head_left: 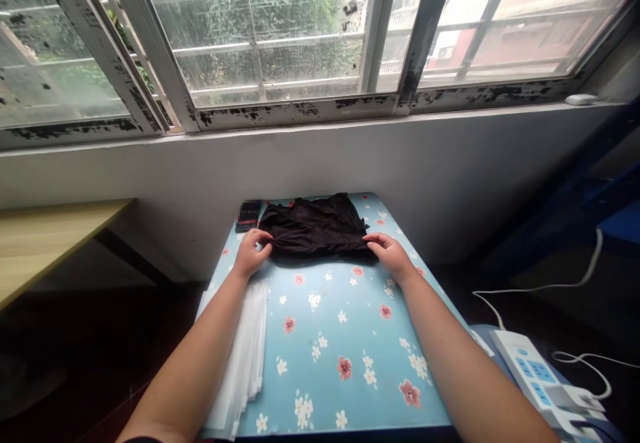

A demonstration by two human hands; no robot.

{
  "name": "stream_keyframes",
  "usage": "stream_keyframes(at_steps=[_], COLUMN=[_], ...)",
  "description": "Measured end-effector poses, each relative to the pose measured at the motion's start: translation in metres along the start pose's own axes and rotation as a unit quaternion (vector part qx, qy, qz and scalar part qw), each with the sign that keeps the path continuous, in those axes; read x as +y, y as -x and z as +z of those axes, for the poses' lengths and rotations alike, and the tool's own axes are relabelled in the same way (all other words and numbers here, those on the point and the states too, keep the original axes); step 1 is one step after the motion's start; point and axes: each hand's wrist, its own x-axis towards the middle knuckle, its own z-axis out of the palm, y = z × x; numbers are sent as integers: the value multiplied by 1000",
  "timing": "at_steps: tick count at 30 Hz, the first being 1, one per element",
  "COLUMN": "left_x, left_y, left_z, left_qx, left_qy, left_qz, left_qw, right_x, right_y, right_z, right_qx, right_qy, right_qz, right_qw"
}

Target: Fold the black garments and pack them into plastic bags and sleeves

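A dark, crumpled cloth [317, 226] lies across the far part of a blue table [365, 310] with a flower pattern. At its near left corner, my left hand [254, 251] pinches the fabric between thumb and fingers. My right hand [389, 252] pinches the near right edge in the same way. The cloth's near edge runs between both hands, close to the tabletop. Under and beside my left forearm is a stack of clear plastic bags [245, 356]. A small black object [248, 216], partly blurred out, sits just left of the cloth.
Behind the table stands a white wall [200, 183] below a barred window [280, 36]. A wooden tabletop [55, 233] is at the left. A white power strip [530, 366] with cables is at the lower right, near a dark blue frame [555, 190].
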Motion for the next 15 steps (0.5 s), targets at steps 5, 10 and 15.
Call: stream_keyframes(at_steps=[5,10,15], left_x=[-3,-2,1], left_y=[2,2,5], left_z=[4,3,1], left_qx=[-5,-54,-46], left_qy=[-13,-25,-42], left_qz=[-6,0,12], left_qw=[1000,998,998], right_x=[3,7,7], right_y=[2,2,1], right_z=[4,6,4], right_qx=[-10,-18,-22], right_qy=[12,29,36], right_qz=[-7,-12,-14], right_qw=[1000,999,999])
